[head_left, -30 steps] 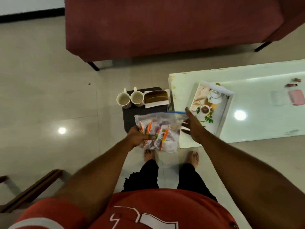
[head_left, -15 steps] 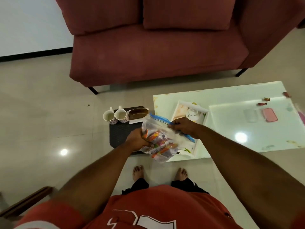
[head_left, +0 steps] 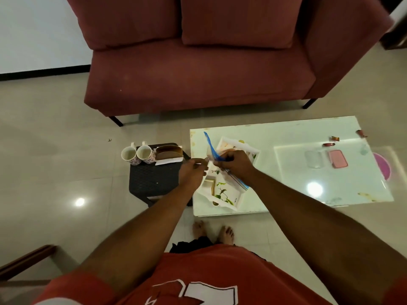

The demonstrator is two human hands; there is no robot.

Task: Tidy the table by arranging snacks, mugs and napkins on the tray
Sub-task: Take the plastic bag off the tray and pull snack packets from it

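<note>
Two grips on zip bag (head_left: pixel 211 149) over tray (head_left: pixel 239 197) — right fingers (head_left: pixel 222 161) curled round, left fingers (head_left: pixel 199 161) pinching edge.

Left hand (head_left: pixel 191 172); right hand (head_left: pixel 234 165); close together

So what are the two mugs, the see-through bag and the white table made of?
The mugs look like glazed ceramic: white, with a flower print. The bag looks like thin clear plastic with a blue zip strip, bunched in the right hand. The table top seems glass or glossy laminate: it mirrors a lamp.
</note>
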